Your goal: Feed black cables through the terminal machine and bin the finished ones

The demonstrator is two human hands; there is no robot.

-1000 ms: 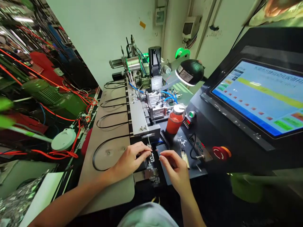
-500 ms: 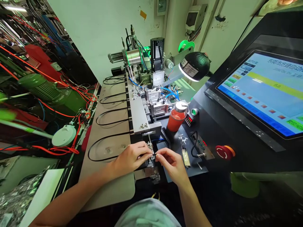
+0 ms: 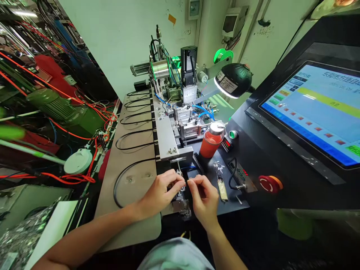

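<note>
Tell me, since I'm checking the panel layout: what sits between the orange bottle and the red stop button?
In the head view, a green round button and a small red-digit display lie between the orange bottle and the red stop button.

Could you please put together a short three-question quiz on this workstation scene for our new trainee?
1. True or false: the left hand and the right hand meet with their fingers at the small metal fixture at the near end of the machine rail.
2. What stands on the black panel just left of the green button?
A. a red bottle with a silver cap
B. a white mug
C. a blue spool
3. Fill in: the black cable loops lie on the beige table to the ____ of the rail.

Key: 1 true; 2 A, the red bottle; 3 left.
</note>
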